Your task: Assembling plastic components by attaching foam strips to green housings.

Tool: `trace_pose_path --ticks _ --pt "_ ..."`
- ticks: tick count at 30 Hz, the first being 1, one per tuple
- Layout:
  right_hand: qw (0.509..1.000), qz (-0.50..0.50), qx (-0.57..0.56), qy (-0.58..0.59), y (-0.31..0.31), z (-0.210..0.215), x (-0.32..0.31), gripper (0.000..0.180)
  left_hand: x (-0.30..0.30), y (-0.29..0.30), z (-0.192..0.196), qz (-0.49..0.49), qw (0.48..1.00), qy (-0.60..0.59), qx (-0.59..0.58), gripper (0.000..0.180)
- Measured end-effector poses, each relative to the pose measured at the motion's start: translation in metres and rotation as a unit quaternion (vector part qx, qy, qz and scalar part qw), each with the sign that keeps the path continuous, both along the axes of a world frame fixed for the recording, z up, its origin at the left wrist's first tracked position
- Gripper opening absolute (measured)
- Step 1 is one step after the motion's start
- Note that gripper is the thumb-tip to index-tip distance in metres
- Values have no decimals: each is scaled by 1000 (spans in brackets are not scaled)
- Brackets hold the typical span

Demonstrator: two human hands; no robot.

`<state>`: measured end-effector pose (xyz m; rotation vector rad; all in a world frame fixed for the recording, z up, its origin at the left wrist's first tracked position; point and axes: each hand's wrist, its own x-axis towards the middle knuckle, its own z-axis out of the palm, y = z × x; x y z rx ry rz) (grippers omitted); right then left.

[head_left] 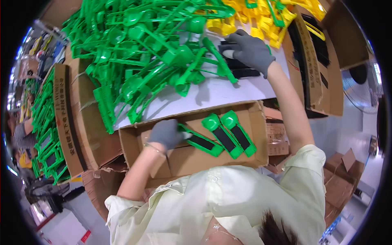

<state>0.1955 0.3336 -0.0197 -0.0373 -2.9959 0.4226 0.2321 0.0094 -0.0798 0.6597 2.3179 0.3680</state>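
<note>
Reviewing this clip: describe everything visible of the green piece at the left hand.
The green piece is long and narrow, glossy and plastic-looking, with a dark, matte black strip set along its middle inside a green border. It lies slanted in the cardboard box, running from upper left to lower right. The grey-gloved left hand touches and partly hides its upper-left end; how firmly it is held is unclear. Its lower-right end is close to another green piece.
</note>
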Motion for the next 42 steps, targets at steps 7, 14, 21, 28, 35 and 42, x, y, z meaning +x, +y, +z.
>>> trace_pose_path --ticks 7,14,21,28,35,42 --pt "987 74 85 -114 10 -20 -41 36 -6 0 50 38 943 283 172 20" --pt "996 90 20 -10 12 -24 -37 22 -151 0 88 -28 814 557 163 48" --pt "998 46 7 30 26 -5 -23 19 -208 19 68 -144 821 541 113 52" --pt "955 -65 -197 211 12 41 20 29 -198 -14 81 -36 785 473 398 28" --pt "850 -151 -496 93 -55 45 92 33 -75 -31 77 266 767 -66 580 27" --pt "795 -156 -584 49 -112 39 137 24 4 -21 49 345 739 -272 510 23"
